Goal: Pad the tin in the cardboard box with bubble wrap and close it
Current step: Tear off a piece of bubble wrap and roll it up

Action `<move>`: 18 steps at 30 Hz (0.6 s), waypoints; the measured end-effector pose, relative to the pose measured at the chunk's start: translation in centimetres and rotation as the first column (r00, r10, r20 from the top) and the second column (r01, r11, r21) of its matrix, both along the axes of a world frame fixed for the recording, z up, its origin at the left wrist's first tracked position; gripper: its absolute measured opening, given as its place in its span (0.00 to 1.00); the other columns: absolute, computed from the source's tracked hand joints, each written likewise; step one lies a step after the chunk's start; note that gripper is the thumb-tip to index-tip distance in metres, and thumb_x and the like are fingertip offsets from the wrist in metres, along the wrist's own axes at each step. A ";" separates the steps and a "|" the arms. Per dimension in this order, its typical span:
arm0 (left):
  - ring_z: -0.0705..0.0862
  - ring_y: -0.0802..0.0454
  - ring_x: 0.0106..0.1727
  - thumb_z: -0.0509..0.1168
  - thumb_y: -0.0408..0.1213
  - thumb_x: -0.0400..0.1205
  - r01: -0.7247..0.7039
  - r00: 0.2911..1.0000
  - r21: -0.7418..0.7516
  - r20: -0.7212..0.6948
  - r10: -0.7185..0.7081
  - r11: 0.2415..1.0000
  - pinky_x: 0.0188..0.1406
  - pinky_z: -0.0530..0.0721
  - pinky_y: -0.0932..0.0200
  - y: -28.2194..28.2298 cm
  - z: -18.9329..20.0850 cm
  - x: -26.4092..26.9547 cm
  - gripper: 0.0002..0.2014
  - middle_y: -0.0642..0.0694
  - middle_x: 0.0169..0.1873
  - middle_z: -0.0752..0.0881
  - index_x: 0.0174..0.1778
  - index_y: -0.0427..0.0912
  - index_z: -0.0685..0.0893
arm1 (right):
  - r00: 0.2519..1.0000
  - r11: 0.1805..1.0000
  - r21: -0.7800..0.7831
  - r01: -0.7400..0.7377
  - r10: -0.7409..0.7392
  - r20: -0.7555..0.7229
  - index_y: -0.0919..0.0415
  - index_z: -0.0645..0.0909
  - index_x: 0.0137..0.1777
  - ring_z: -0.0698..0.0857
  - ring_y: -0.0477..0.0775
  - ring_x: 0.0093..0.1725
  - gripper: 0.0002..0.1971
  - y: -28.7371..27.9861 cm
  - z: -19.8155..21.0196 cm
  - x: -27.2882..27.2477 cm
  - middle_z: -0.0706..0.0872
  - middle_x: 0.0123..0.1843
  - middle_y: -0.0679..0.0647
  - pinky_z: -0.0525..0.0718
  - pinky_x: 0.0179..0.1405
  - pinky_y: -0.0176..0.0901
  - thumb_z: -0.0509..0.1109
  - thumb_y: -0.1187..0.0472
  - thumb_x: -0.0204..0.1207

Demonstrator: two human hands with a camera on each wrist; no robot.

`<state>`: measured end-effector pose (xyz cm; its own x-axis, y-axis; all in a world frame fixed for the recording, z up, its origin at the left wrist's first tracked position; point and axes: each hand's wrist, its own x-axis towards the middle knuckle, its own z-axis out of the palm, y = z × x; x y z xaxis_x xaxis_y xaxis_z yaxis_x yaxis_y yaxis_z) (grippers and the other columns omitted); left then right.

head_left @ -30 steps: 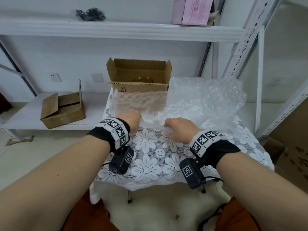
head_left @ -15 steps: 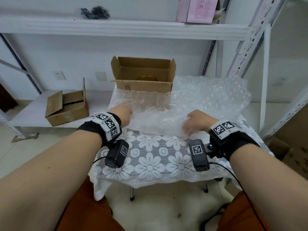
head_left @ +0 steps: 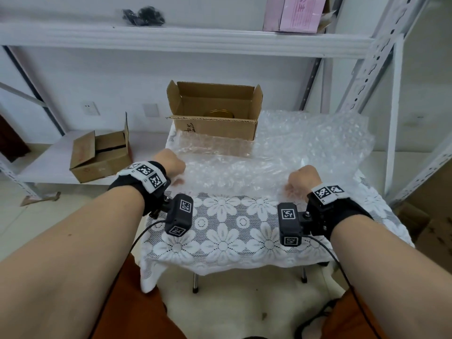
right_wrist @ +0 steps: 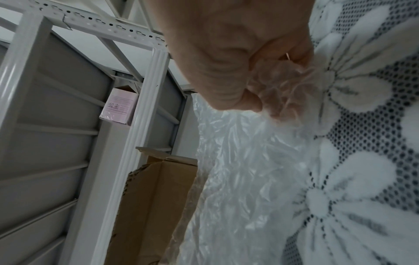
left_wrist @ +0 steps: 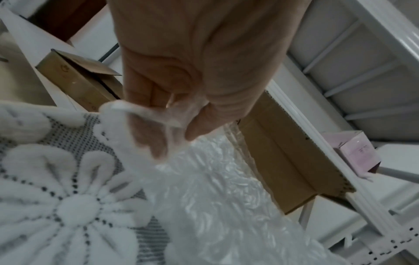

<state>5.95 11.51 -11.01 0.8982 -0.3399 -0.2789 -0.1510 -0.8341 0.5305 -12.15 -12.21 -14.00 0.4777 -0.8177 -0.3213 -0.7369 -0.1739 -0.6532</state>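
Observation:
An open cardboard box [head_left: 215, 126] stands at the far edge of the small table, its flaps up, and a gold tin [head_left: 221, 113] lies inside it. A clear sheet of bubble wrap [head_left: 281, 152] spreads in front of and to the right of the box. My left hand [head_left: 171, 165] pinches the sheet's near left corner [left_wrist: 145, 114], thumb against curled fingers. My right hand [head_left: 303, 182] grips the near right corner [right_wrist: 278, 84] the same way. The sheet stretches between both hands just above the lace tablecloth [head_left: 227, 231].
White metal shelving surrounds the table. A second open cardboard box [head_left: 100, 157] sits on the low shelf at left. A pink box [head_left: 296, 13] and a black bundle [head_left: 143, 15] lie on the upper shelf. Another brown carton [head_left: 430, 223] stands on the floor at right.
Both hands have moved apart along the sheet's near edge, left hand leftward and right hand rightward, spreading the bubble wrap wide. The box and tin have not moved.

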 end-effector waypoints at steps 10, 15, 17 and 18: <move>0.72 0.38 0.68 0.71 0.37 0.77 -0.055 0.891 -0.083 0.447 0.087 0.995 0.66 0.72 0.47 0.1 -1.6 -2.0 0.26 0.35 0.65 0.76 0.69 0.37 0.72 | 1.000 0.985 -0.169 -0.018 0.017 -0.012 0.64 0.71 0.33 0.79 0.61 0.40 0.10 0.5 -0.4 -0.4 0.77 0.33 0.58 0.77 0.38 0.47 0.57 0.75 0.73; 0.64 0.47 0.78 0.69 0.39 0.79 0.340 0.767 -0.026 0.586 -0.261 0.940 0.78 0.60 0.52 -2.0 -2.2 -4.1 0.20 0.43 0.75 0.71 0.67 0.44 0.78 | 0.996 0.961 -0.263 -0.086 0.090 0.000 0.65 0.79 0.49 0.80 0.60 0.45 0.08 0.8 -0.5 -0.5 0.82 0.48 0.59 0.76 0.42 0.44 0.58 0.71 0.76; 0.56 0.46 0.83 0.67 0.44 0.80 0.434 0.664 0.144 0.615 -0.424 0.889 0.83 0.51 0.48 -3.0 -2.5 -4.9 0.22 0.45 0.80 0.64 0.70 0.47 0.76 | 0.993 0.949 -0.294 -0.112 0.119 0.005 0.64 0.80 0.48 0.81 0.59 0.45 0.09 1.0 -0.6 -0.5 0.83 0.48 0.58 0.77 0.43 0.44 0.59 0.70 0.76; 0.53 0.46 0.84 0.66 0.48 0.80 0.463 0.615 0.224 0.615 -0.493 0.858 0.83 0.47 0.46 -3.4 -2.6 -5.4 0.23 0.46 0.82 0.61 0.71 0.50 0.75 | 0.991 0.941 -0.316 -0.122 0.133 0.011 0.63 0.79 0.42 0.80 0.60 0.44 0.08 1.1 -0.6 -0.5 0.83 0.46 0.58 0.77 0.41 0.45 0.58 0.71 0.76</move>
